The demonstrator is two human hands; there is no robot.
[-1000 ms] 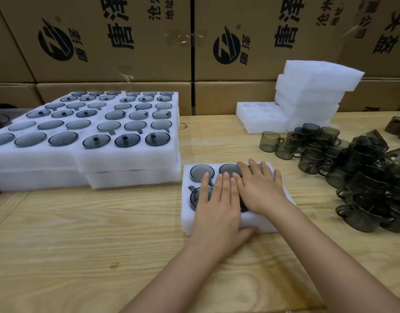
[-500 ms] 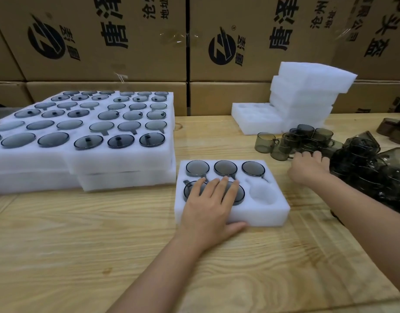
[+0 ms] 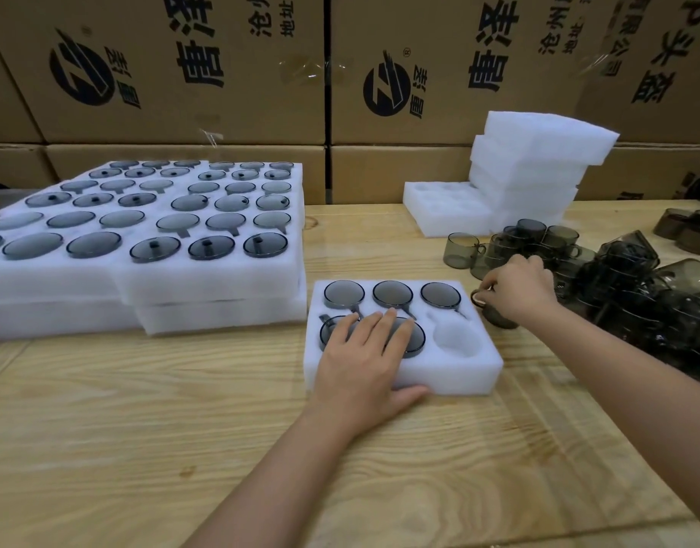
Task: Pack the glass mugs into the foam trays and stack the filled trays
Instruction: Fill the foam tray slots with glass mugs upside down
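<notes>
A white foam tray (image 3: 465, 373) lies in the middle of the wooden table with smoky glass mugs in its pockets; its front right pocket (image 3: 457, 337) is empty. My left hand (image 3: 366, 354) rests flat on the tray's front mugs, fingers spread, thumb against the front wall. My right hand (image 3: 516, 288) is just right of the tray, closed on a dark glass mug (image 3: 494, 312) held low over the table. A heap of loose glass mugs (image 3: 637, 294) lies at the right.
Filled foam trays (image 3: 206, 278) are stacked two layers high at the left. A stack of empty foam trays (image 3: 534, 172) and one single empty tray (image 3: 443, 209) stand at the back right. Cardboard boxes (image 3: 222, 73) wall off the table's far edge.
My right hand left the tray, reached into the mug heap and came back toward the tray holding a mug. My left hand stayed pressed on the tray.
</notes>
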